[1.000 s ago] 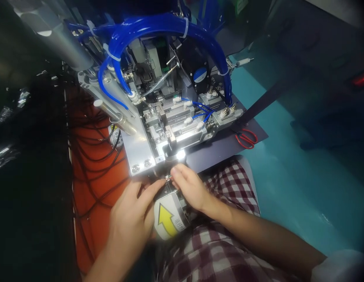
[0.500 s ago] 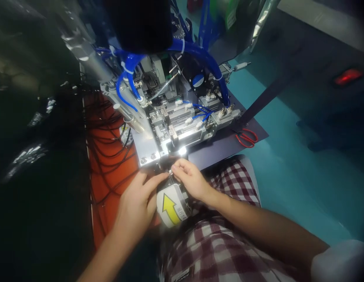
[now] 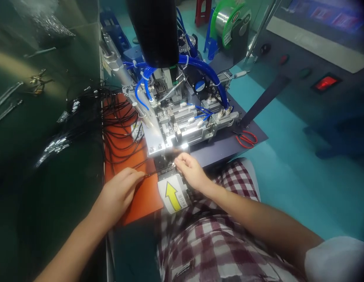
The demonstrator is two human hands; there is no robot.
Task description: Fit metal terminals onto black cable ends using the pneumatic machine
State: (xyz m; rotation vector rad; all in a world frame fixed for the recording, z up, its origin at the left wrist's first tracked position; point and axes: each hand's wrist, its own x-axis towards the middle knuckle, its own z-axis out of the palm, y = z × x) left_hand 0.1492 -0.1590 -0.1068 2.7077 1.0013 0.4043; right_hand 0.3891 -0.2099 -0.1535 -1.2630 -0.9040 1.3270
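Hands work at the near edge of a small metal machine [image 3: 176, 125] with blue hoses [image 3: 199, 68]. The right hand [image 3: 190, 171] sits just under the machine's lit front edge, its fingertips pinched together on the end of a thin black wire [image 3: 154, 172], though the wire's tip is too small and blurred to make out. The left hand [image 3: 119, 192] lies further left over an orange mat [image 3: 142, 199], fingers closed on the same wire, which runs taut between the two hands. Room is tight: the machine crowds the far side, a tangle of black cables [image 3: 91, 113] spills over the mat on the left, and the person's checked clothing [image 3: 217, 239] fills the near side. Open teal surface [image 3: 287, 180] stretches to the right, with red-handled scissors [image 3: 245, 138] on a dark sheet beside the machine. A black blurred shape [image 3: 154, 31] hides the machine's top. A white label with a yellow arrow [image 3: 173, 194] sits between the hands; its small print cannot be read. A wire spool [image 3: 229, 21] stands far back.
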